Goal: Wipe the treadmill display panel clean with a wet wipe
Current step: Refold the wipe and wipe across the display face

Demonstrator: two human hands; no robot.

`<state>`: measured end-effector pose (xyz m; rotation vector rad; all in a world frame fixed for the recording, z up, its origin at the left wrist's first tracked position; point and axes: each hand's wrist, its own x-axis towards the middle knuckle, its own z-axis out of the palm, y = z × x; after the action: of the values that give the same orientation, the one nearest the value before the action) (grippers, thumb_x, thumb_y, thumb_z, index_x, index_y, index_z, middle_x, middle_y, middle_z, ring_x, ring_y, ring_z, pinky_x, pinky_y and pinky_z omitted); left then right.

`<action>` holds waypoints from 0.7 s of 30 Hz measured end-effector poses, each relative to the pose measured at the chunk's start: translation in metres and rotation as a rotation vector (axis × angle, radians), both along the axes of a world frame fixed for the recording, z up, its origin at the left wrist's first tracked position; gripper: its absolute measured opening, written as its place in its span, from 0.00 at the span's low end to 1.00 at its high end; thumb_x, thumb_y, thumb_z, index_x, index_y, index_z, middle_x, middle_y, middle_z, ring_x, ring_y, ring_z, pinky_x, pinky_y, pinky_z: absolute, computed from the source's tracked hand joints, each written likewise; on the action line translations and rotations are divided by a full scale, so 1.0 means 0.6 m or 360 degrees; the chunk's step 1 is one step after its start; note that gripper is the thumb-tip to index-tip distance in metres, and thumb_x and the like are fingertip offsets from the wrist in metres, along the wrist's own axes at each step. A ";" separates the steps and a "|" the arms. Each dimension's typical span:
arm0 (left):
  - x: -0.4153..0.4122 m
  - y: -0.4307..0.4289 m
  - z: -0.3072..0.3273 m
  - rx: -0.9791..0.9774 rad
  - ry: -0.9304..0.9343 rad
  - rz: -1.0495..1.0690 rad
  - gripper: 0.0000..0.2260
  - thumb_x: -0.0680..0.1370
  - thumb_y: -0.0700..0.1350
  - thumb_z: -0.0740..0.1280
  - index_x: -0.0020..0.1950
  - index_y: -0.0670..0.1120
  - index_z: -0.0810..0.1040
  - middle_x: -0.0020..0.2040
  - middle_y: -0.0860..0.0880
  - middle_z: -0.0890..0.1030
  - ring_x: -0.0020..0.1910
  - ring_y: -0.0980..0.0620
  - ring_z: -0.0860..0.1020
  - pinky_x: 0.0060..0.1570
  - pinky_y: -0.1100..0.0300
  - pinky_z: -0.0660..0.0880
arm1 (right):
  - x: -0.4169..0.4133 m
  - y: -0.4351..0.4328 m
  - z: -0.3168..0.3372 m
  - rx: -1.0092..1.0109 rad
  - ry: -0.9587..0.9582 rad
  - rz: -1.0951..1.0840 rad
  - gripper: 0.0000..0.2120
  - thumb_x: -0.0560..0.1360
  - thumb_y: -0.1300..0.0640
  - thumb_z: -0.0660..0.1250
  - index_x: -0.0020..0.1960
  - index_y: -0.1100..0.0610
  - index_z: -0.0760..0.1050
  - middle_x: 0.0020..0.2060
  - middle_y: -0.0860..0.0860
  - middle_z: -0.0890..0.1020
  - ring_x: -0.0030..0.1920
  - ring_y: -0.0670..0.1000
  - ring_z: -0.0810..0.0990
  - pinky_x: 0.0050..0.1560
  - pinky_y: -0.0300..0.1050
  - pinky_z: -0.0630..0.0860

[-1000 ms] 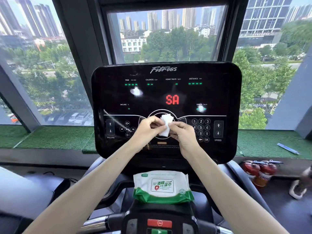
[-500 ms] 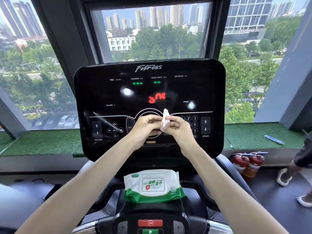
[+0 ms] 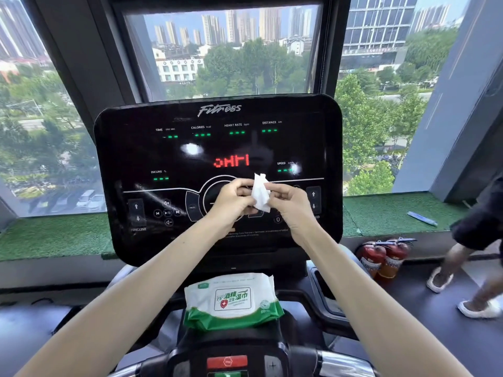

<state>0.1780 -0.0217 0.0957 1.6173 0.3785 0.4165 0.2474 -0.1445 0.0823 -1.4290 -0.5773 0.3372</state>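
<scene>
The black glossy treadmill display panel point(image 3: 130, 148) stands upright in front of me, with red digits and green readouts lit. A small folded white wet wipe point(image 3: 260, 193) is held between both hands in front of the panel's lower middle. My left hand point(image 3: 231, 202) pinches its left side and my right hand point(image 3: 292, 206) pinches its right side. I cannot tell whether the wipe touches the screen. A green and white pack of wet wipes point(image 3: 231, 300) lies on the console below the panel.
Two red fire extinguishers point(image 3: 383, 258) stand on the floor at right. Another person's legs in white slippers point(image 3: 460, 292) are at the far right. A green turf ledge point(image 3: 54, 235) runs under the windows. A red stop button point(image 3: 227, 361) sits at the bottom.
The hands stay together on the wipe and have spread it slightly. The camera view has shifted, and a person's legs have come into view at right. The red digits changed.
</scene>
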 end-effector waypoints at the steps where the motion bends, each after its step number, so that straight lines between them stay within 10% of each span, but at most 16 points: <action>1: 0.001 0.001 0.000 0.0018 0.0014 0.0030 0.18 0.73 0.27 0.62 0.58 0.42 0.74 0.43 0.46 0.80 0.38 0.53 0.81 0.37 0.62 0.78 | 0.003 -0.003 0.001 0.0033 0.0026 -0.0001 0.15 0.69 0.70 0.65 0.47 0.54 0.82 0.30 0.49 0.74 0.36 0.47 0.72 0.45 0.35 0.73; 9: -0.014 0.018 -0.001 -0.0062 0.0111 0.0042 0.26 0.72 0.29 0.66 0.66 0.47 0.68 0.48 0.46 0.77 0.43 0.51 0.80 0.41 0.59 0.79 | 0.023 -0.019 0.012 0.0599 0.0697 0.0008 0.17 0.68 0.73 0.65 0.56 0.63 0.77 0.35 0.59 0.76 0.41 0.54 0.77 0.49 0.52 0.80; 14: -0.024 0.009 0.032 0.1003 -0.0106 0.0374 0.16 0.73 0.44 0.70 0.59 0.50 0.73 0.55 0.53 0.70 0.53 0.57 0.72 0.53 0.64 0.69 | 0.012 -0.015 0.026 0.0631 0.0732 0.0217 0.18 0.69 0.73 0.57 0.54 0.61 0.76 0.29 0.53 0.77 0.33 0.48 0.77 0.44 0.50 0.78; 21: -0.028 0.040 0.050 -0.0126 0.0331 -0.0358 0.24 0.74 0.46 0.71 0.68 0.49 0.69 0.55 0.45 0.80 0.45 0.51 0.81 0.40 0.59 0.76 | 0.005 -0.013 0.043 0.0705 0.0792 0.0349 0.18 0.66 0.71 0.55 0.53 0.60 0.72 0.25 0.49 0.70 0.27 0.46 0.72 0.42 0.46 0.76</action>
<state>0.1614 0.0022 0.1256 1.6092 0.3598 0.0619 0.2502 -0.1522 0.1083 -0.8130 -0.3668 0.6711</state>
